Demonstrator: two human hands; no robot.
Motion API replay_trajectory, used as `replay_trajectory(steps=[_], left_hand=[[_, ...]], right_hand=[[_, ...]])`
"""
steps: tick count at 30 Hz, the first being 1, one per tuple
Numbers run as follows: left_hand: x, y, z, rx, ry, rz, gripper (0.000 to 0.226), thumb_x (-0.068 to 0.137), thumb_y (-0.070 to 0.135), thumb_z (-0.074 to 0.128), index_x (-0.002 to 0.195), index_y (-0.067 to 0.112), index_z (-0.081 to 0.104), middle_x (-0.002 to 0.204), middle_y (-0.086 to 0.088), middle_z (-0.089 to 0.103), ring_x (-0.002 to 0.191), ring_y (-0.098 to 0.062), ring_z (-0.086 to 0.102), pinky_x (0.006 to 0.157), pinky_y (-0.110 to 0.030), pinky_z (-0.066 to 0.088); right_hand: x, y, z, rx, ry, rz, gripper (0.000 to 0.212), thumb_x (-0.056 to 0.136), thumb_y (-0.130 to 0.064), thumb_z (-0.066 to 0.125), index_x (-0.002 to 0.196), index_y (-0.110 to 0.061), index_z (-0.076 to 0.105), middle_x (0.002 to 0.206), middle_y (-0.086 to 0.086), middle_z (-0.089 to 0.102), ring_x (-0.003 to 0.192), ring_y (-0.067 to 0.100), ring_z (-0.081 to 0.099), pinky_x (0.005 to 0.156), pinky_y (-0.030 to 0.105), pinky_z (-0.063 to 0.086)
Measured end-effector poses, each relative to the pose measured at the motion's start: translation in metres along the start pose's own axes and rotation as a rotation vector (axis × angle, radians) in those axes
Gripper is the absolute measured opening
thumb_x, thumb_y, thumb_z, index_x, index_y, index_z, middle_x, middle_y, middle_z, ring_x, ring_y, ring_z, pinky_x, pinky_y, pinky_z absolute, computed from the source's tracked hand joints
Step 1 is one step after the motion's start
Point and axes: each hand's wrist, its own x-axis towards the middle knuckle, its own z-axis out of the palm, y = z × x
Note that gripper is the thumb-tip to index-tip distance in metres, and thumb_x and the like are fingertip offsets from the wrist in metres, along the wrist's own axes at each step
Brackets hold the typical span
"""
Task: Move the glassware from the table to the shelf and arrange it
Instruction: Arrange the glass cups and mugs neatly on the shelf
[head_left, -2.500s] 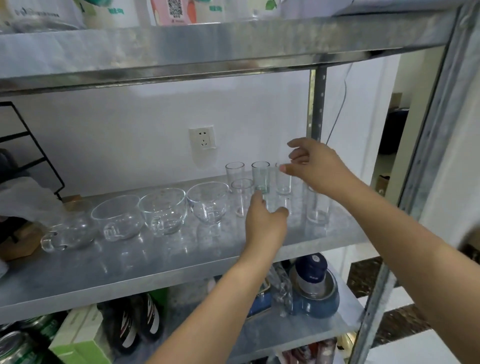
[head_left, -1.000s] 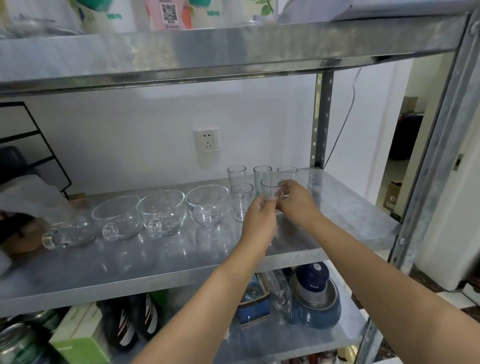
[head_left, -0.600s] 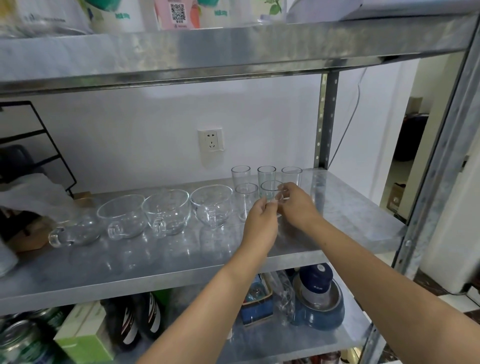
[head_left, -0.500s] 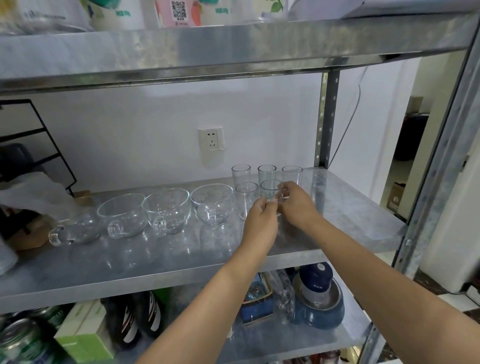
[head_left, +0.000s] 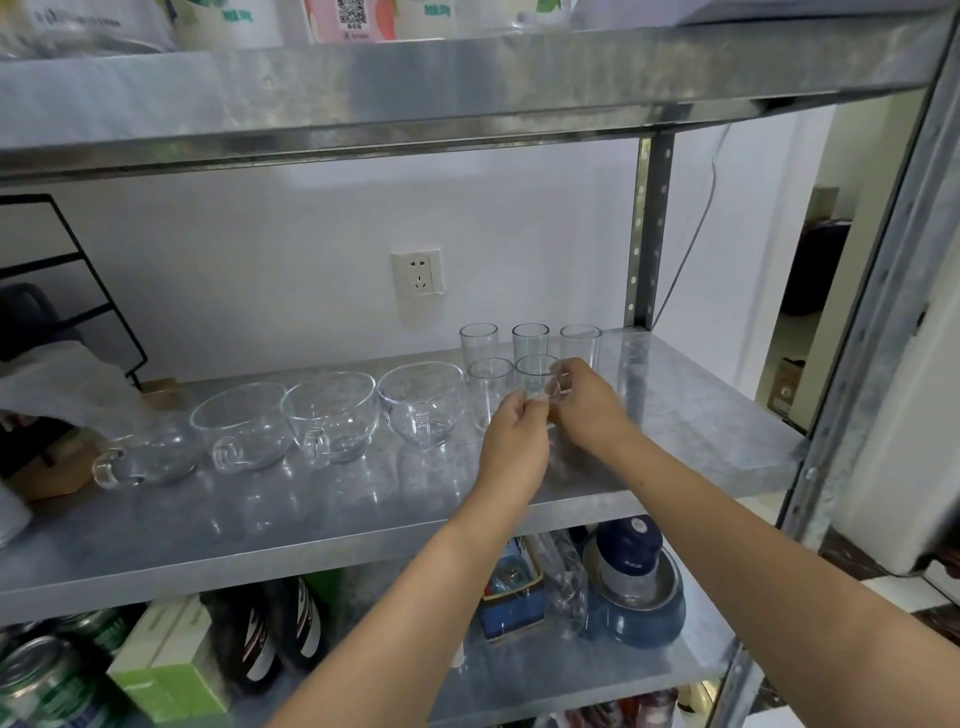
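both forearms reached up from the bottom edge, over the lower shelf (head_left: 571, 670), where a green box (head_left: 166, 660), some cans (head_left: 36, 680), dark bottles (head_left: 270, 629) and a blue bowl (head_left: 639, 623) stood. above it, on the middle shelf (head_left: 701, 431), the left hand (head_left: 514, 441) and the right hand (head_left: 587, 410) met at one small tumbler (head_left: 537, 371). the left hand's fingertips pinched its left wall and the right hand's curled fingers held its right wall, so both hands gripped the same glass. it was upright in the front row of tumblers. the hands hid its base, so whether it rested on the metal could not be told. just beside it on the left stood the other front tumbler (head_left: 490, 384), free of both hands. left of that ran a row of handled glass cups: the nearest cup (head_left: 421, 402), the middle cup (head_left: 330, 415) and the left cup (head_left: 241, 426), close together. an end cup (head_left: 145, 457) sat partly under a white sheet (head_left: 62, 384), and how it lay was unclear. behind the held glass stood three back tumblers in a line: the back left one (head_left: 478, 343), the back middle one (head_left: 530, 340) and the back right one (head_left: 581, 343). farther back were a black wire rack (head_left: 67, 280), a wall socket (head_left: 418, 273) and the shelf's upright post (head_left: 649, 234), with the upper shelf (head_left: 467, 88) overhead.
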Motion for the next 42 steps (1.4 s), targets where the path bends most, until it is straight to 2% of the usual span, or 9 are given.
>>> replay_trajectory(steps=[7, 13, 18, 22, 28, 33, 36, 39, 42], left_hand=[[-0.008, -0.008, -0.004, -0.003, -0.050, -0.027, 0.050, 0.102, 0.033, 0.041, 0.149, 0.018, 0.033, 0.153, 0.003, 0.037, 0.138, -0.013, 0.035, 0.091, -0.013, 0.031], [-0.007, -0.010, 0.010, -0.005, -0.090, -0.031, 0.047, 0.101, 0.034, 0.042, 0.146, 0.021, 0.038, 0.150, 0.006, 0.041, 0.135, -0.016, 0.042, 0.112, -0.029, 0.031], [-0.001, 0.002, 0.026, 0.000, -0.125, -0.017, 0.045, 0.102, 0.028, 0.041, 0.146, 0.019, 0.039, 0.150, 0.004, 0.040, 0.136, -0.013, 0.038, 0.103, -0.023, 0.029], [0.009, 0.004, 0.033, -0.003, -0.133, -0.034, 0.046, 0.102, 0.027, 0.039, 0.148, 0.020, 0.035, 0.152, 0.004, 0.038, 0.138, -0.014, 0.037, 0.103, -0.023, 0.029], [0.020, 0.001, 0.042, -0.003, -0.134, -0.044, 0.046, 0.102, 0.027, 0.038, 0.147, 0.020, 0.038, 0.150, 0.003, 0.040, 0.136, -0.014, 0.039, 0.115, -0.034, 0.031], [0.020, -0.004, 0.049, -0.010, -0.156, -0.034, 0.040, 0.103, 0.026, 0.038, 0.142, 0.021, 0.044, 0.120, 0.013, 0.054, 0.107, -0.001, 0.048, 0.095, -0.022, 0.035], [0.016, -0.006, 0.052, 0.014, -0.140, -0.008, 0.037, 0.103, 0.022, 0.037, 0.138, 0.021, 0.048, 0.103, 0.024, 0.050, 0.102, 0.002, 0.050, 0.082, -0.013, 0.036], [0.015, -0.006, 0.053, 0.014, -0.140, 0.011, 0.041, 0.103, 0.022, 0.038, 0.144, 0.018, 0.043, 0.134, 0.013, 0.051, 0.127, -0.008, 0.046, 0.099, -0.017, 0.033], [0.014, -0.010, 0.051, -0.017, -0.151, 0.040, 0.046, 0.103, 0.021, 0.037, 0.149, 0.018, 0.034, 0.154, 0.005, 0.036, 0.141, -0.011, 0.033, 0.114, -0.026, 0.025]], right_hand=[[0.003, 0.011, -0.025, 0.107, -0.073, 0.078, 0.067, 0.076, -0.027, 0.082, 0.133, -0.015, 0.047, 0.116, 0.007, 0.063, 0.104, 0.022, 0.063, 0.089, 0.034, 0.052], [0.026, 0.012, -0.070, 0.070, 0.216, 0.046, 0.048, 0.082, -0.028, 0.077, 0.122, -0.011, 0.057, 0.095, 0.004, 0.065, 0.091, 0.021, 0.063, 0.075, 0.026, 0.046], [0.049, 0.017, -0.070, 0.009, 0.127, 0.104, 0.071, 0.082, -0.028, 0.077, 0.141, -0.010, 0.041, 0.130, 0.013, 0.056, 0.118, 0.027, 0.056, 0.095, 0.032, 0.044], [0.063, 0.021, -0.061, -0.002, 0.046, 0.129, 0.078, 0.078, -0.029, 0.081, 0.142, -0.011, 0.039, 0.136, 0.013, 0.054, 0.122, 0.027, 0.054, 0.103, 0.039, 0.045], [0.075, 0.027, -0.049, -0.019, 0.035, 0.086, 0.064, 0.080, -0.017, 0.078, 0.134, -0.008, 0.044, 0.114, 0.011, 0.060, 0.103, 0.025, 0.059, 0.083, 0.030, 0.045], [0.079, 0.032, -0.048, -0.055, 0.002, 0.087, 0.064, 0.078, -0.020, 0.080, 0.131, -0.009, 0.046, 0.112, 0.008, 0.063, 0.094, 0.018, 0.058, 0.062, 0.017, 0.039], [0.075, 0.033, -0.049, -0.063, 0.013, 0.071, 0.062, 0.079, -0.021, 0.079, 0.130, -0.009, 0.047, 0.110, 0.008, 0.063, 0.095, 0.020, 0.061, 0.062, 0.017, 0.041], [0.063, 0.030, -0.055, -0.021, 0.089, 0.047, 0.059, 0.079, -0.024, 0.079, 0.128, -0.009, 0.049, 0.100, 0.005, 0.063, 0.086, 0.016, 0.059, 0.070, 0.024, 0.047], [0.039, 0.023, -0.061, 0.035, 0.168, -0.007, 0.056, 0.081, -0.023, 0.078, 0.128, -0.010, 0.051, 0.095, 0.004, 0.063, 0.081, 0.014, 0.059, 0.070, 0.018, 0.045]])
